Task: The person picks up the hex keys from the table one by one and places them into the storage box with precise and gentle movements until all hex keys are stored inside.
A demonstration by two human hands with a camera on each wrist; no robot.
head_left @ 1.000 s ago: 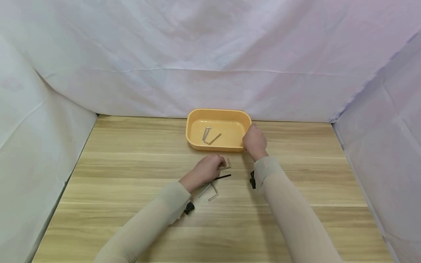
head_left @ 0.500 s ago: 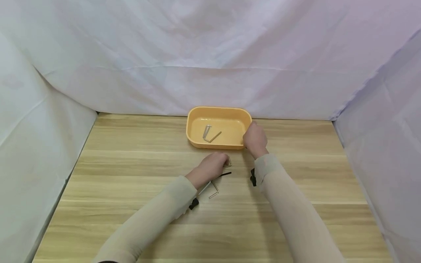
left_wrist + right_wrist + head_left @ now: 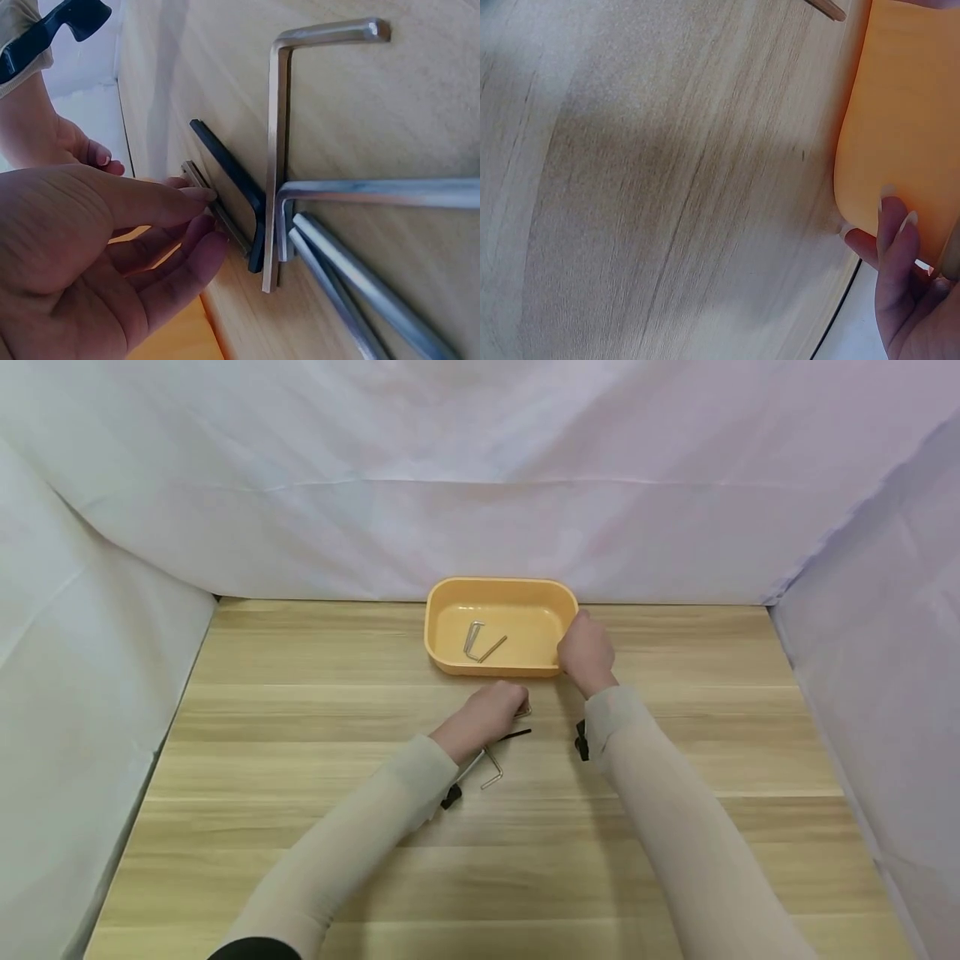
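A yellow tray (image 3: 450,662) stands at the table's far middle with two silver hex keys (image 3: 481,644) inside. My right hand (image 3: 579,642) grips its right wall; in the right wrist view its fingers (image 3: 894,225) lie against the tray's outer side (image 3: 900,112). My left hand (image 3: 516,702) rests on the table just in front of the tray. Its fingertips (image 3: 201,195) pinch a small silver hex key (image 3: 238,238). A black hex key (image 3: 229,174) lies beside that one. Several more silver keys (image 3: 275,142) lie by the wrist.
The wooden table (image 3: 300,735) is enclosed by white cloth (image 3: 480,485) at the back and on both sides. A black hex key (image 3: 517,735) and silver keys (image 3: 491,769) lie between my forearms. A black strap clip (image 3: 580,739) shows on the right wrist.
My left hand has crept forward over the small key, which is now mostly covered. The right hand has stayed on the tray's wall. The head view has tilted slightly.
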